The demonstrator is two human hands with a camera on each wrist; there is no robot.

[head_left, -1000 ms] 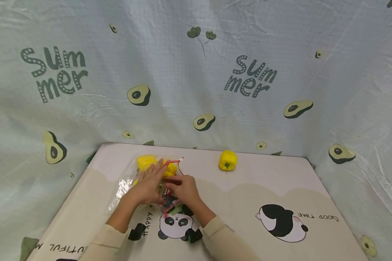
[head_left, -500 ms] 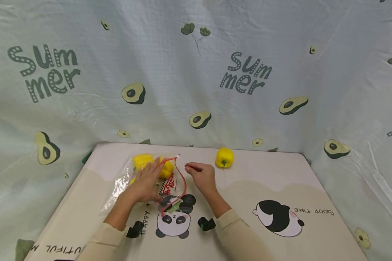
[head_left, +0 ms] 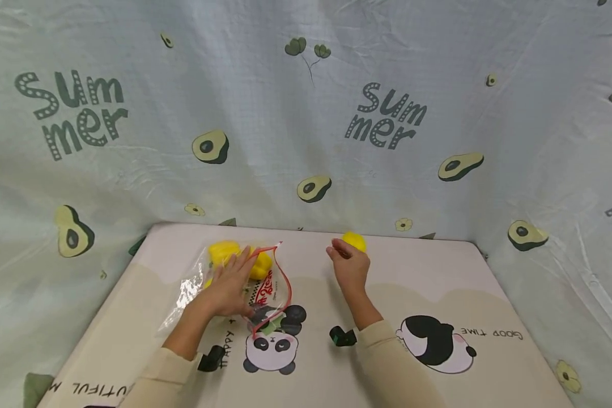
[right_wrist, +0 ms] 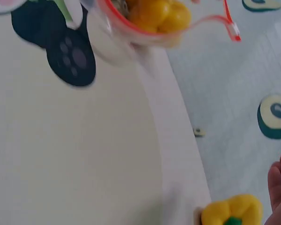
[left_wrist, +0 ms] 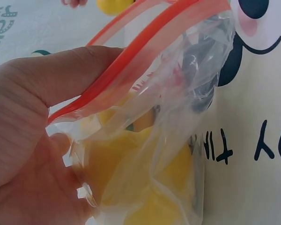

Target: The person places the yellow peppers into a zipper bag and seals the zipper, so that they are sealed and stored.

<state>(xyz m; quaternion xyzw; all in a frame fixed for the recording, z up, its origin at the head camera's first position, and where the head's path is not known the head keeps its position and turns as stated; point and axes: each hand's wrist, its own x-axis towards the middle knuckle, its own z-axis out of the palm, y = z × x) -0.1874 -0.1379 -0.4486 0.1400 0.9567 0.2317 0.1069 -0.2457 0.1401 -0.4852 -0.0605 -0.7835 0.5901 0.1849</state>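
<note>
My left hand (head_left: 228, 288) holds a clear zip bag (head_left: 191, 294) by its mouth. In the left wrist view, the thumb lies along the red zip edge (left_wrist: 131, 58), and the other fingers are partly hidden behind the film. Several yellow bell peppers (left_wrist: 150, 173) show through the plastic. The bag's mouth gapes toward the right. Farther right, my right hand (head_left: 352, 271) is raised with loosely bent fingers and nothing in them. Just beyond it is a loose yellow bell pepper (head_left: 355, 240), half covered by the hand; its green stem shows in the right wrist view.
A light cloth with panda prints covers the table (head_left: 387, 294). Behind it and at the sides hangs a pale curtain (head_left: 265, 113) with avocado prints. A black wrist piece (head_left: 343, 336) sits by the right sleeve, another (head_left: 212, 358) by the left.
My right hand has left the bag's mouth and moved right to the loose bell pepper, now partly covering it. The bag's mouth has opened wider. My left hand stays on the bag.
</note>
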